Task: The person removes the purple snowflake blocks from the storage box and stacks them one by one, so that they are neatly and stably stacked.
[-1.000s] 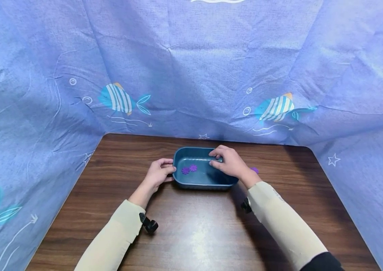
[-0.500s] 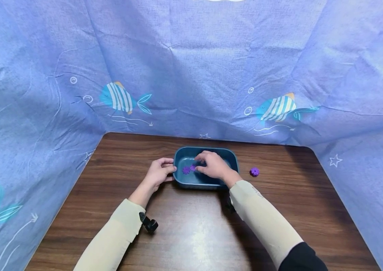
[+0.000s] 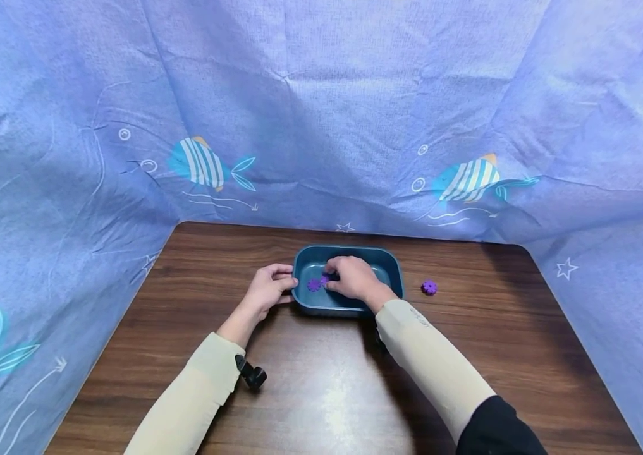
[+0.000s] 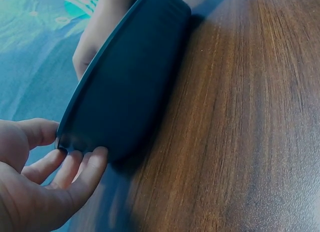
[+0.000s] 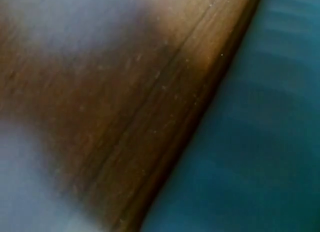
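A dark teal box with rounded corners stands on the table. My left hand holds its left end, the thumb at the rim and the other fingers against the outer wall, as the left wrist view also shows. Inside lie two small purple flower-shaped pieces. My right hand reaches down into the box with its thumb and fingers curled around the right-hand flower-shaped piece, which is partly hidden. The other flower-shaped piece lies just left of the fingertips. The right wrist view shows no fingers clearly.
A third purple flower-shaped piece lies on the brown wooden table, right of the box. Behind and beside the table hangs a blue curtain with printed fish.
My right hand has moved left inside the box and come down around the right-hand purple piece. The piece on the table has come into full view. My left hand stays at the box end.
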{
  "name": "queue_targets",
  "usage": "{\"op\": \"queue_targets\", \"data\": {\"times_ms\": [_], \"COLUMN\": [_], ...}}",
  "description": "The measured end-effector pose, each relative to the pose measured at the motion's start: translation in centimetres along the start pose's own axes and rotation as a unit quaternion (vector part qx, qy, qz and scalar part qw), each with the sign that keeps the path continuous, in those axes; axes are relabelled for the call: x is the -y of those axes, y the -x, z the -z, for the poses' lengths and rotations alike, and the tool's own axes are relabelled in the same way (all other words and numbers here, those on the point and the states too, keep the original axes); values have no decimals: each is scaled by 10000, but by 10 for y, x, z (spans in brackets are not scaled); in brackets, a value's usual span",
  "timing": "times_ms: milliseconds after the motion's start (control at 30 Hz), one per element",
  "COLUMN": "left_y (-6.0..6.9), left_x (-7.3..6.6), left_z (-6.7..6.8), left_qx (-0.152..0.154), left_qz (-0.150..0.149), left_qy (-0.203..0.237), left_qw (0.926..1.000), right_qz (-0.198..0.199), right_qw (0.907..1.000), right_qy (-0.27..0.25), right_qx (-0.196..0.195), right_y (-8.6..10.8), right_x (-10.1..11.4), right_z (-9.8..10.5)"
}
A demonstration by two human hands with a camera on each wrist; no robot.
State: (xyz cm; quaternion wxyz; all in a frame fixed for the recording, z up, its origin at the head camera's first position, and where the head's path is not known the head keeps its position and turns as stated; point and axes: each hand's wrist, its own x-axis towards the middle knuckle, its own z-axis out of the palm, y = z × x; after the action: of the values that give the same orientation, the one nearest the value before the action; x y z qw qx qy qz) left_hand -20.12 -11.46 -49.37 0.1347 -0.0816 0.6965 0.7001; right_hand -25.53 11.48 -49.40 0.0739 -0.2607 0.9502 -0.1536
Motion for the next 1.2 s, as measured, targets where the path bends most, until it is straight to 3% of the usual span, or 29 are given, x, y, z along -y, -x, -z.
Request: {"op": "queue_targets", "data": {"times_ms": [333, 567, 1200], "left_y": [-3, -2, 0], "left_x": [-2, -1, 1], "left_z": [0, 0, 0], "left_qx": [-13, -23, -20], "left_qz": [-16, 11, 7], "left_qy": [-3, -40, -69], "left_qw": [10000, 10000, 10000], "right_qz": [43, -21, -217], "right_qw": [9970, 9967, 9986], "right_qy": [728, 644, 314], "right_qx": [262, 489, 375], "right_y": [-9, -9, -7], "right_x": [8, 10, 12], "right_z": [5, 4, 0]}}
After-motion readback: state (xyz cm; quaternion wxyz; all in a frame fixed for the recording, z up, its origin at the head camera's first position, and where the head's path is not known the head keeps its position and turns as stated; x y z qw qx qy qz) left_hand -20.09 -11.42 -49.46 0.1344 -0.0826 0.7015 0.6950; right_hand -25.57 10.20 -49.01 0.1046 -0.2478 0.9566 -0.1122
